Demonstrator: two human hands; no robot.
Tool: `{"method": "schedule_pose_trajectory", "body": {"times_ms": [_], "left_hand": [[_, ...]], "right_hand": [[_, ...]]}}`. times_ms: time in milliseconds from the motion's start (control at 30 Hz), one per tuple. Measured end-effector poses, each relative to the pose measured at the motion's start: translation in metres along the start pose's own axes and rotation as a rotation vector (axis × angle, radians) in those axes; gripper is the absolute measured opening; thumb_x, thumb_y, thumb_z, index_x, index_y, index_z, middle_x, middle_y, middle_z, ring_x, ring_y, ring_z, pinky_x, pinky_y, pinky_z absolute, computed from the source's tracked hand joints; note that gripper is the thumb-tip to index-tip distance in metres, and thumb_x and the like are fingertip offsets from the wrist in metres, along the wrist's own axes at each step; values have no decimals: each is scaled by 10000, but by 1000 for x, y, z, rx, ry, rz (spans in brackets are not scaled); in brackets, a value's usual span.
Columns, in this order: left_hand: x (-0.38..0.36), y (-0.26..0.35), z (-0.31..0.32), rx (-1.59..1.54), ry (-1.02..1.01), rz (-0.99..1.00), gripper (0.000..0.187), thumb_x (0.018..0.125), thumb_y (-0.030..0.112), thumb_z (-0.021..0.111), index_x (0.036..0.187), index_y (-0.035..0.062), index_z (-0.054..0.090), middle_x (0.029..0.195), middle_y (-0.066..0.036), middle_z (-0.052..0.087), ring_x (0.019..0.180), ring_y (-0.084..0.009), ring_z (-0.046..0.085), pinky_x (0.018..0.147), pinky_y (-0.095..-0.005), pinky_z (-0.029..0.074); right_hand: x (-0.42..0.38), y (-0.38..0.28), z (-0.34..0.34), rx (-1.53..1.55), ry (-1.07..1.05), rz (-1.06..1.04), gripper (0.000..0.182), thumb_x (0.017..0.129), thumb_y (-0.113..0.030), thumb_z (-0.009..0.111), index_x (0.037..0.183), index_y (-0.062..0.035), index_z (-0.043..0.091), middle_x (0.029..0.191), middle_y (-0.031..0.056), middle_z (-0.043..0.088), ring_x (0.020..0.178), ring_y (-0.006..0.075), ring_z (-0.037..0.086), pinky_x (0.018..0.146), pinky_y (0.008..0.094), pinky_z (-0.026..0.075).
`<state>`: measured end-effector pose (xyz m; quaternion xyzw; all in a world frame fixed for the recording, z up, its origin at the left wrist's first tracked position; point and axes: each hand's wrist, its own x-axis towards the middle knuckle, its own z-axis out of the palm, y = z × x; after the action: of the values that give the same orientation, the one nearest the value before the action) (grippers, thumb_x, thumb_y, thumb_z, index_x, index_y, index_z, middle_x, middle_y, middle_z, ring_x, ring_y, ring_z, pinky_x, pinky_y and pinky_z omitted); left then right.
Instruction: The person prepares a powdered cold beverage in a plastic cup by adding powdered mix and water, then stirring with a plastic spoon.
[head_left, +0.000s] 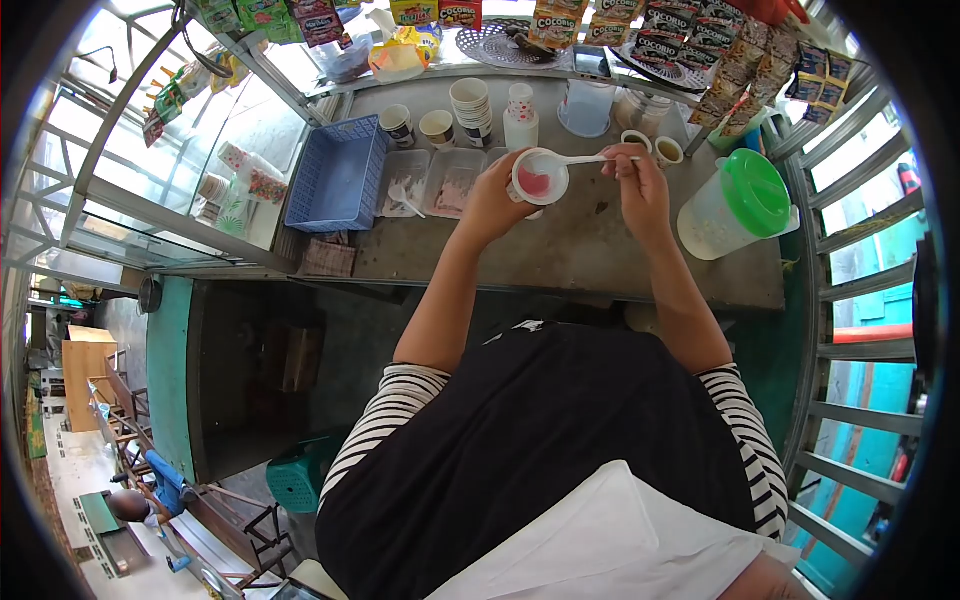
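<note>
My left hand (488, 205) is wrapped around a small paper cup (558, 188), its mouth facing up toward me. Pink contents (534, 184) show inside the cup. Between the fingertips of my right hand (642, 190) is the handle of a white spoon (585, 159), whose bowl lies over the cup's mouth. Just left of my left hand are clear plastic tubs, one with pink bits (452, 192) in it and another with a white spoon (404, 200) in it. Behind my right hand stand small cups with a brownish drink (668, 151).
A blue plastic basket (335, 178) sits at the counter's left, with stacked paper cups (471, 108) behind the tubs. At the right stands a pitcher with a green lid (752, 190). Sachets (660, 45) hang overhead. A person (160, 500) is at the far lower left.
</note>
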<state>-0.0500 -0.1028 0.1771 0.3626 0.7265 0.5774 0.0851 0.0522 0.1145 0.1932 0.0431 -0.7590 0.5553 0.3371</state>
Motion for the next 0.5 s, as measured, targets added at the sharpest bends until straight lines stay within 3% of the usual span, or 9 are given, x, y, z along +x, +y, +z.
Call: {"method": "schedule_pose_trajectory", "body": {"times_ms": [67,133,233,367,467,500], "left_hand": [[1,-2,5,1,-16,8,728,729,126,863,1376,38,541,1293,-93,638,1172,-185,627,1015,-360,508],[4,2,12,2,-10,83,699,725,132,854,1352,31,562,1256,-99,659,1148,-194,641,989,-355,511],[8,13,23,89,-9,102,668,717,144,846,1321,29,586,1208,-119,683,1112,-224,663,950,-359,517],[15,20,42,116,30,102,642,712,159,840,1295,33,605,1172,-137,697,1079,-258,679,919,-367,523],[25,19,56,172,55,100,659,709,164,848,1307,46,598,1195,-144,689,1068,-274,684,911,-366,528],[26,21,62,141,75,87,672,705,157,857,1312,41,593,1201,-137,687,1073,-254,682,917,-359,530]], "right_hand": [[-2,-4,-1,-80,-56,-83,115,1003,-53,536,1076,-53,626,965,58,684,817,158,642,710,303,490],[3,-23,0,-300,-190,-331,188,896,19,575,1063,-54,620,1006,87,675,872,261,645,755,377,489],[11,-44,-10,-494,-332,-390,224,822,26,597,1033,-48,613,1036,98,667,923,327,628,840,424,470],[11,-34,-20,-570,-332,-369,149,873,-3,585,1014,-47,609,993,95,673,913,317,636,886,417,450],[5,-22,-27,-469,-178,-256,116,915,-26,571,1020,-51,613,943,99,676,906,320,638,868,419,450],[1,-23,-30,-357,-155,-46,106,931,-37,562,1021,-53,615,923,103,677,903,321,640,863,425,447]]}}
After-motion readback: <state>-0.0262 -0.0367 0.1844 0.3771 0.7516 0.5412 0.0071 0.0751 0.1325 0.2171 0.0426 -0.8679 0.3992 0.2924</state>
